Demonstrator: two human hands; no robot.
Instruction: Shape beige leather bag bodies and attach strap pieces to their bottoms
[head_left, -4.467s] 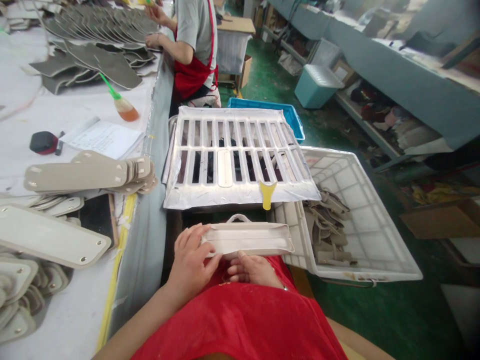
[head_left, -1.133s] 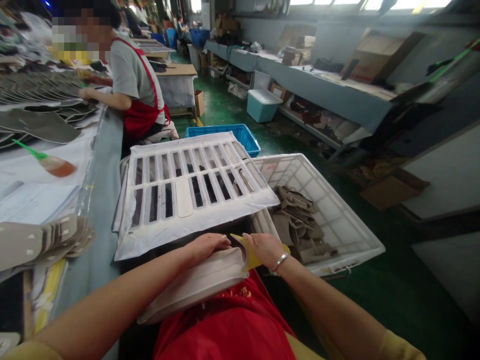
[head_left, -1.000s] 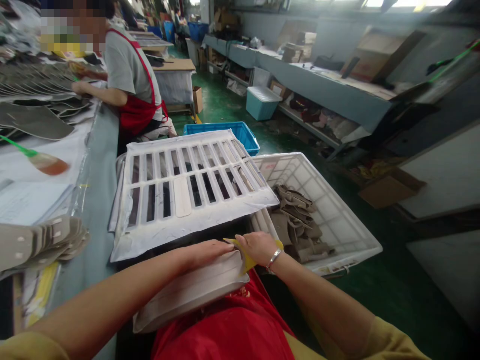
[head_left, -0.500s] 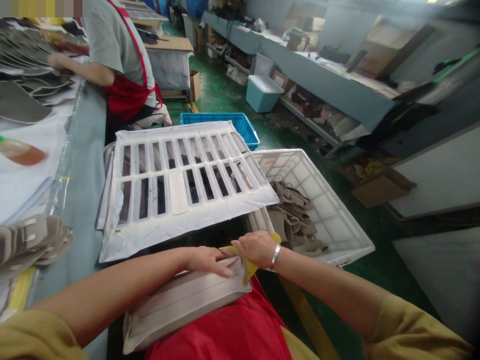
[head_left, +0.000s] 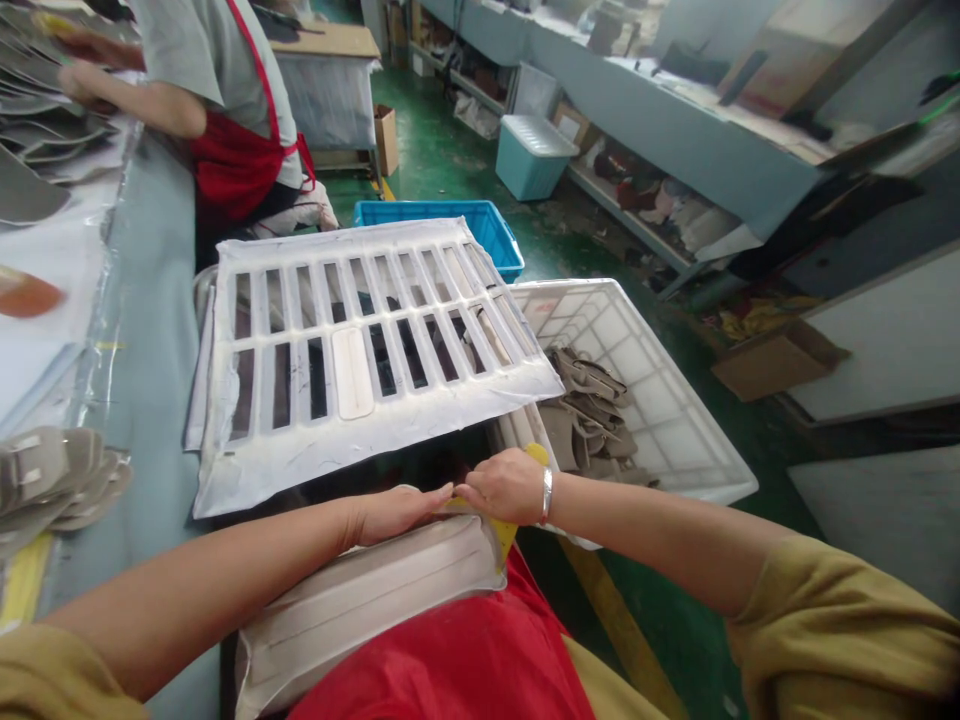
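A long beige leather piece lies across my lap on the red apron. My left hand rests flat on its far end, fingers stretched out and pressing it down. My right hand, with a bracelet at the wrist, is closed on a yellow scraper tool held against the same end of the piece. Both hands meet at that end. Just beyond them a white slotted template board lies on a support.
A white plastic crate holding several beige pieces stands to the right. A blue crate is behind the board. The work table with stacked pieces runs along the left. A person in a red apron works farther up.
The view has tilted down and shifted. My hands have stayed at the end of the beige piece, the right hand working the yellow scraper there; 4.5 s ago both hands held the piece without it.
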